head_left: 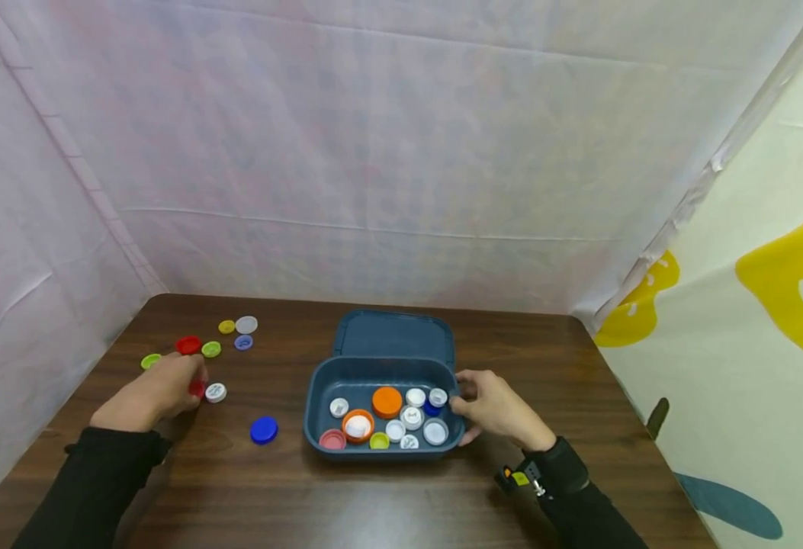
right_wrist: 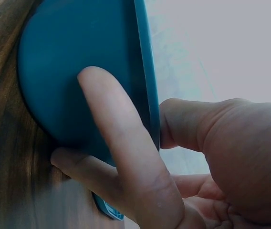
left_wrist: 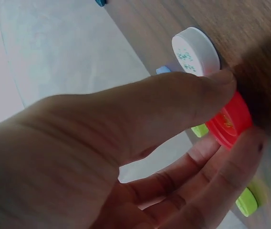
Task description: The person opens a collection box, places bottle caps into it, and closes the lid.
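My left hand [head_left: 164, 389] is at the left of the table. Between thumb and fingertips it pinches a red bottle cap [left_wrist: 231, 119], with a white cap [head_left: 216, 393] right beside it. A dark blue lidded box [head_left: 387, 455] stands open mid-table, holding several caps, among them an orange cap [head_left: 387, 402] and a pink cap [head_left: 332, 440]. My right hand [head_left: 497, 408] grips the box's right wall. In the right wrist view its thumb hooks over the rim while fingers [right_wrist: 116, 114] lie against the outside.
Near the left hand lie another red cap [head_left: 188, 345], a green cap [head_left: 211, 349], a yellow cap [head_left: 226, 326], a clear cap [head_left: 246, 325] and a purple cap [head_left: 243, 342]. A blue cap [head_left: 264, 430] lies left of the box. The box's lid [head_left: 394, 335] is folded back behind it.
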`<action>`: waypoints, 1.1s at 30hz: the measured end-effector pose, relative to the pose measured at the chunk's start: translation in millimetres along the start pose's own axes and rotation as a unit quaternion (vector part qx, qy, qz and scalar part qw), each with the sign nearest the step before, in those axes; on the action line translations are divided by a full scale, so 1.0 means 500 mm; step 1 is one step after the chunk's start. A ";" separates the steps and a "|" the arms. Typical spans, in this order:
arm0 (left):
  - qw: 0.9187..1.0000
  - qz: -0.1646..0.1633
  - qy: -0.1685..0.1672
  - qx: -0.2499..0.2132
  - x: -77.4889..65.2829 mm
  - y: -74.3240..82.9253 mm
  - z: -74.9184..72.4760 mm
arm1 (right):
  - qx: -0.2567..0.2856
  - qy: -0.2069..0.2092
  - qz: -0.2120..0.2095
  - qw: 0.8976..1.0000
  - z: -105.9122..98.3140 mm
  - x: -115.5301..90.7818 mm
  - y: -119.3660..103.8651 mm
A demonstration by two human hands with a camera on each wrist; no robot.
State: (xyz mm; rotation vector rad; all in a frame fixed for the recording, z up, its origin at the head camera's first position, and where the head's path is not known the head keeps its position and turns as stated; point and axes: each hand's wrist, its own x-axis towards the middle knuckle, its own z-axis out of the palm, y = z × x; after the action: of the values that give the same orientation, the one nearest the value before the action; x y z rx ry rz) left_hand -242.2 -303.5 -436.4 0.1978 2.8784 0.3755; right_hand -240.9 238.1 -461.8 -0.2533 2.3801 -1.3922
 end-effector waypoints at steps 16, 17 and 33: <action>0.975 0.149 0.167 0.003 0.008 0.048 0.018 | -0.003 -0.005 0.003 1.000 0.003 -0.004 -0.009; 0.974 0.155 0.164 -0.004 0.003 0.067 0.013 | -0.004 -0.006 0.003 1.000 0.003 -0.004 -0.009; 0.927 0.298 0.225 -0.033 -0.009 0.286 0.084 | 0.000 0.001 0.001 1.000 0.003 -0.001 -0.004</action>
State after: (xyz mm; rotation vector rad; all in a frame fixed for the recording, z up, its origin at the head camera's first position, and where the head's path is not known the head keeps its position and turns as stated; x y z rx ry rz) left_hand -212.7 -157.1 -436.8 1.1234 3.1789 0.6989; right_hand -239.9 236.1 -460.6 -0.2483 2.3812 -1.3924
